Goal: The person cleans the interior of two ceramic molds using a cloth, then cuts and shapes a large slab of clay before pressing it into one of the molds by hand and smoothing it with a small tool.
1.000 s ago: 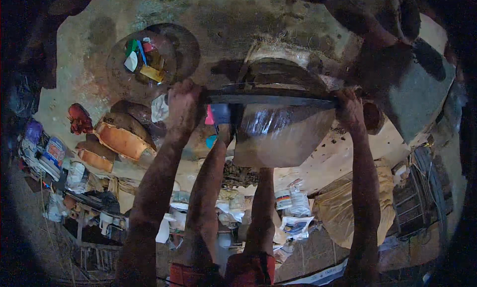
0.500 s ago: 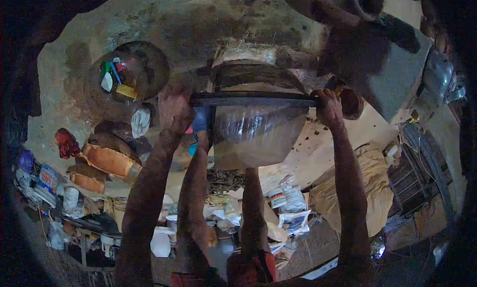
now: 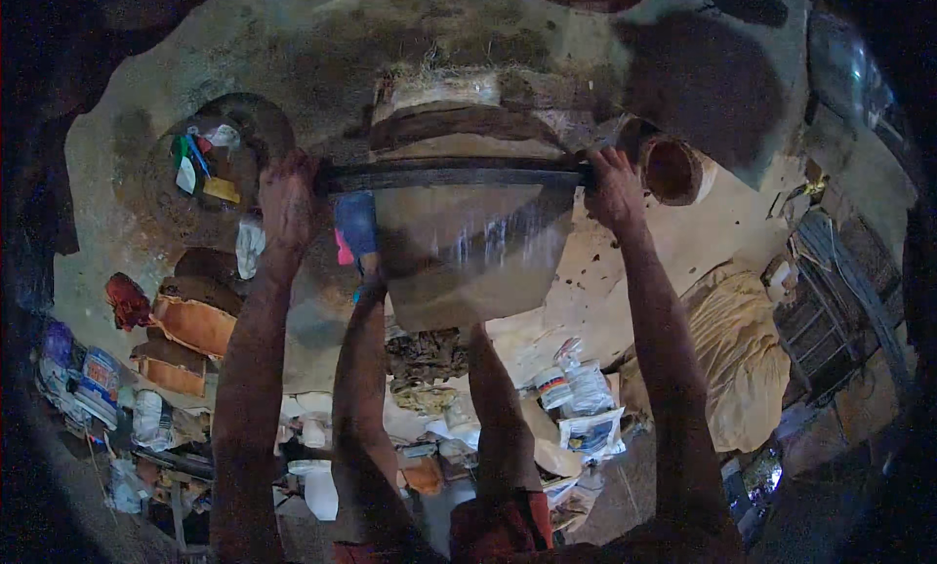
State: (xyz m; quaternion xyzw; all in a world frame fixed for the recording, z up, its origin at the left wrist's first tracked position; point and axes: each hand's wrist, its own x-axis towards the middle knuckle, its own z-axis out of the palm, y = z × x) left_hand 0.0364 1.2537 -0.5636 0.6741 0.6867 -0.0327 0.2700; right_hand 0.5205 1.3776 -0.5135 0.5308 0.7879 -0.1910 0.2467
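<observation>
A long, dark two-handled scraping knife [image 3: 449,173] lies crosswise over a pale, wet-shining sheet [image 3: 478,257] that looks like a hide draped on a rounded support. My left hand [image 3: 288,201] is closed round the knife's left end, and my right hand [image 3: 615,188] grips its right end. Both arms reach forward, nearly straight. Beyond the knife, a brownish fold of the sheet crosses the support, whose whitish far end [image 3: 449,88] has straw-like bits on it. Whether the knife's edge touches the sheet I cannot tell.
On the left, a dark round surface holds a yellow block [image 3: 222,189] and other small coloured things. Orange-brown containers [image 3: 195,322] stand nearer. An open round pot [image 3: 673,171] is beside my right hand. A tan cloth-like heap [image 3: 737,359] lies at right, packets [image 3: 590,427] near my legs.
The whole view has shifted, so my hands and surroundings appear farther left. The knife sits slightly farther from me over the sheet. Both hands keep their grip.
</observation>
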